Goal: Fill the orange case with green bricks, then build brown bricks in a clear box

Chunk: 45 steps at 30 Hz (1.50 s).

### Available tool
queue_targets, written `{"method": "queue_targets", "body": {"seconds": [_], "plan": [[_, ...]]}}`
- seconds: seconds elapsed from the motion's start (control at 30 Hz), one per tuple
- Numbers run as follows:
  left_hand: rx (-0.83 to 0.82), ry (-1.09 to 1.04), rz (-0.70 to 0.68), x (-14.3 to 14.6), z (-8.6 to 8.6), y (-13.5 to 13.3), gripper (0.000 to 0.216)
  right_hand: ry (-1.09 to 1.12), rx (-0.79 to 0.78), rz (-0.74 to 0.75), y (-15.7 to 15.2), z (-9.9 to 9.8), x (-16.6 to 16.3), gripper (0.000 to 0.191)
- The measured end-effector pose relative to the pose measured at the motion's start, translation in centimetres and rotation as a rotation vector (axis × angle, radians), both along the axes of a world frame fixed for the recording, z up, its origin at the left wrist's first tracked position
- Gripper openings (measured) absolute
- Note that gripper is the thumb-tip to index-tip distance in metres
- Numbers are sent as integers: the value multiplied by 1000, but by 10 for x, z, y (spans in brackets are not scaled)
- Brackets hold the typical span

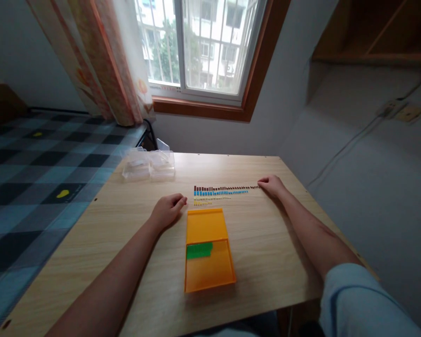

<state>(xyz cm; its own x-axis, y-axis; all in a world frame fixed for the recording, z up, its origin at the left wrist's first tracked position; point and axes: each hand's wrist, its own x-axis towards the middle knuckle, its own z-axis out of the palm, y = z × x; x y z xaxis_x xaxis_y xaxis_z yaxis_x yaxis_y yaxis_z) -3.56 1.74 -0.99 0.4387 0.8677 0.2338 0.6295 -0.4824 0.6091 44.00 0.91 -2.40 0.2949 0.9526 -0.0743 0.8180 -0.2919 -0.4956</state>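
Note:
My left hand (167, 210) rests on the wooden table (126, 243) with its fingers curled loosely, just left of the rows of small bricks (220, 191). The rows lie in brown, blue, white and yellow lines. My right hand (272, 185) lies at the right end of the brown row, fingers bent down and touching the last pieces. In front of the rows sits an open orange box (208, 271) with a green plate (199, 250) lying flat inside it.
A clear plastic container (149, 164) stands at the table's far left. A checkered bed (38, 178) lies to the left, a window (199, 47) with a curtain (105, 61) behind, and a wall with a socket (389, 110) to the right.

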Motion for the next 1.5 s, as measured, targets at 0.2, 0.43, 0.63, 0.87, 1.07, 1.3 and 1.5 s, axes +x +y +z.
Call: {"method": "queue_targets", "body": {"seconds": [0.2, 0.43, 0.63, 0.87, 1.07, 1.3, 1.5], "plan": [[-10, -15, -14, 2, 2, -2, 42, -50, 33, 0, -7, 11, -13, 33], [-45, -11, -17, 3, 2, -5, 39, -2, 287, -5, -44, 56, -50, 19], [-40, -12, -24, 4, 2, -5, 39, 444, 471, 237, -143, 72, -154, 22], [-24, -9, -27, 3, 1, -4, 41, 1597, 137, 139, -198, 71, -233, 30], [-13, -10, -27, 4, 2, -5, 41, 1657, 47, 165, -204, 78, -237, 32], [-18, -7, -25, 5, 1, -4, 40, 361, 429, 395, -204, 58, -227, 11], [-19, -7, -19, 6, -2, -5, 39, -9, 243, 509, -201, 37, -234, 11]]}}
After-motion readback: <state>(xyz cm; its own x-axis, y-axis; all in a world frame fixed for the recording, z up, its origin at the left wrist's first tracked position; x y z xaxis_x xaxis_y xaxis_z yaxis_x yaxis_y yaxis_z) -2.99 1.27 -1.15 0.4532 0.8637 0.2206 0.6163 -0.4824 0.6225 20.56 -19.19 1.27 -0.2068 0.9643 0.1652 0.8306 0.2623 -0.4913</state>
